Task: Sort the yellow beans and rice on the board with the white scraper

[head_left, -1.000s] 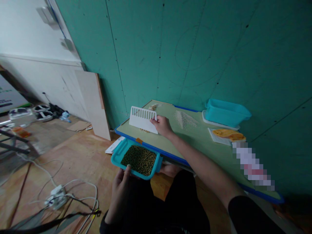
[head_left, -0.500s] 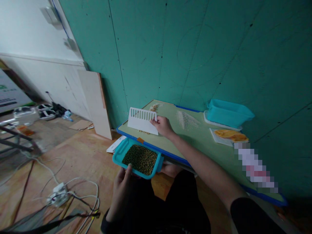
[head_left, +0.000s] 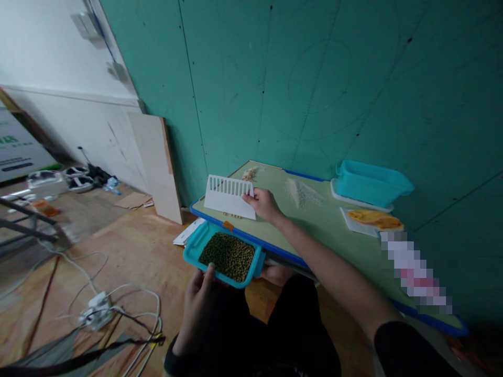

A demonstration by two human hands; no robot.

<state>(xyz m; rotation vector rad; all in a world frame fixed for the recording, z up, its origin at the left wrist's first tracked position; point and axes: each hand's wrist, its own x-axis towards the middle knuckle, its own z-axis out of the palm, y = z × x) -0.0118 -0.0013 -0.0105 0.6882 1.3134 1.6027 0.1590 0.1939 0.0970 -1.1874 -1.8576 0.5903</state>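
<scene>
My right hand pinches the right end of a white slotted scraper, which stands on edge on the green table top. A few pale beans show along its lower edge on my side. Below the table's blue front edge, my left hand grips the near rim of a turquoise tray, thumb on top and fingers hidden underneath. Dark green and tan beans lie in it, greener on the left. Behind the scraper is a small heap of beans with white grains.
A pile of white grains lies mid-table. To the right stand a turquoise bin and a yellow cloth on a white piece. The green wall rises behind. Cables and a power strip lie on the floor at left.
The view has shifted slightly, so everything sits a little further right. The scraper has moved a touch toward me against the table; both hands keep their holds.
</scene>
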